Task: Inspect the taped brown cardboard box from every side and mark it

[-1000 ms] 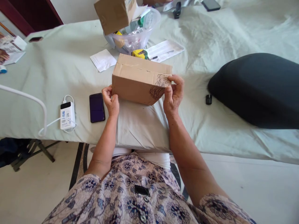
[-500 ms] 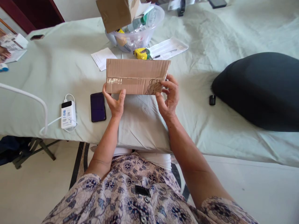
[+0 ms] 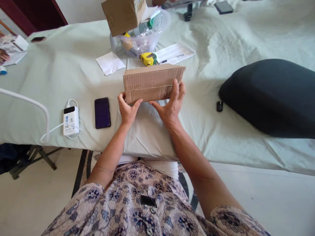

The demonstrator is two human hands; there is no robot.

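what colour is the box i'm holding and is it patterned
The box is brown, with dark scribbles near the right hand, best seen in the head view.

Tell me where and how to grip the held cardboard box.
Grip the cardboard box at its two short ends, probably best with the left hand from the left and the right hand from the right: its long side runs across the view, so holding both ends should keep it balanced.
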